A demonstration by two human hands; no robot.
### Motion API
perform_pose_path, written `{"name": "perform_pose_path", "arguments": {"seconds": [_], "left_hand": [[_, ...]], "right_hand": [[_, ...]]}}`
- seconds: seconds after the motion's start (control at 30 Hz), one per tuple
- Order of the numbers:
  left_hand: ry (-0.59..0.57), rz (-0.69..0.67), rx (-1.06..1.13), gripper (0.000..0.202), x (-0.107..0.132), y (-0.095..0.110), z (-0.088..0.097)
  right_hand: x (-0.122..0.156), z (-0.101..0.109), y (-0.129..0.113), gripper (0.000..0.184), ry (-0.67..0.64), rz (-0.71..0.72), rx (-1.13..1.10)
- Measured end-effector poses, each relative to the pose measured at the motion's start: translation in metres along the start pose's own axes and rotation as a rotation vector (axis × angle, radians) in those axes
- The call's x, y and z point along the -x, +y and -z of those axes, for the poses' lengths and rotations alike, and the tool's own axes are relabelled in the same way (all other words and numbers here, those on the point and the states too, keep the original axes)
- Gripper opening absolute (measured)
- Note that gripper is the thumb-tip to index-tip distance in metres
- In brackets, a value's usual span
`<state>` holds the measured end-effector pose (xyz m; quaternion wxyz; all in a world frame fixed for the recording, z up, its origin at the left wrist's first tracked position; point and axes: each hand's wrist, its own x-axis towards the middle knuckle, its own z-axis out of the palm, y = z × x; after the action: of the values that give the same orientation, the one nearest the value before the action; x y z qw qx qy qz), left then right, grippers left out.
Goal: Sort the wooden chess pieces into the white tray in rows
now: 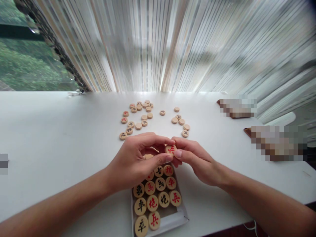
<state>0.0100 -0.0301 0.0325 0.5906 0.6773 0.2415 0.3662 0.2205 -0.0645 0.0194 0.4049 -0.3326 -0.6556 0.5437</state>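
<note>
So the left hand [140,156] and right hand [197,156] are meeting over the far end of an open white box [172,222], and both are pinching the same red 兵 xiangqi piece [170,150] between thumbs and fingers. The left hand is kinda getting in the way, covering part of the box's far rows, so I can't tell everything sitting there. Closer in, boxed pieces [160,184] are showing red and black characters, with bare box floor showing beside the two in the nearest row. Past the hands, loose pieces [138,126] are lying around on the white tabletop [61,141], some character side up, others showing plain wood, with a smaller bunch [181,121] sitting off to the right. Two brown-edged objects [242,115] are resting further right, mostly pixelated out. Behind it all, a striped curtain [160,42] is hanging, and greenery [37,65] is showing through the window on the left.
</note>
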Motion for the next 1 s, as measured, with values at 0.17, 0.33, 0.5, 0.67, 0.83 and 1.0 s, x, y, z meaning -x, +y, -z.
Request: {"name": "perform_pose_path", "arguments": {"seconds": [0.17,0.33,0.5,0.67,0.83,1.0], "left_hand": [[0.021,0.079,0.111,0.014,-0.001,-0.001,-0.002],[0.048,0.134,0.170,0.011,-0.003,-0.002,-0.003],[0.073,0.127,0.128,0.016,-0.004,-0.003,-0.002],[0.120,0.116,0.178,0.022,-0.003,-0.006,0.000],[0.185,0.103,0.153,0.024,-0.004,-0.005,0.001],[0.203,0.073,0.147,0.020,-0.005,-0.004,0.001]], "right_hand": [[0.002,0.001,0.000,0.018,0.037,0.102,0.315],[0.002,0.001,0.001,0.018,0.070,0.137,0.423],[0.001,0.001,0.003,0.022,0.108,0.122,0.424],[0.000,0.000,0.005,0.020,0.173,0.114,0.366],[0.000,-0.003,0.011,0.012,0.336,0.174,0.337],[0.000,-0.003,0.012,0.016,0.400,0.286,0.422]]}}
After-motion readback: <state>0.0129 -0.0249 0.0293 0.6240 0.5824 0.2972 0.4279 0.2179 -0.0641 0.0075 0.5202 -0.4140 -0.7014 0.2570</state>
